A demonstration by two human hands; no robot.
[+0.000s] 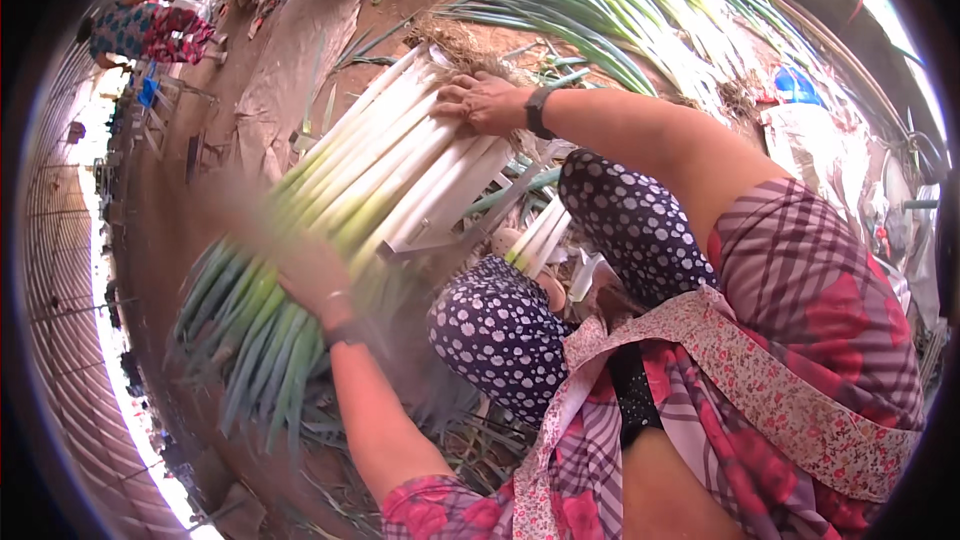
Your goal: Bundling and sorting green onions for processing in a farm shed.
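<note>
A thick bundle of large green onions or leeks [375,172] lies slantwise before me, white stalks and roots at the top, green leaves at lower left. My right hand [480,101], a dark band on its wrist, rests on the white stalks beside the roots with bent, slightly parted fingers. On the greener part lies my left hand [315,277]; its fingers are motion-blurred, so their grip cannot be made out. A metal piece [420,244] shows at the bundle's near side. A few more white stalks [541,236] lie between my knees.
A large heap of green onions [600,11] lies on the ground at upper right, near a blue object [796,86] and pale plastic sheeting [817,142]. Loose leaves [480,442] litter the ground below. Another person [150,30] is far off at upper left, near a brown sheet [296,67].
</note>
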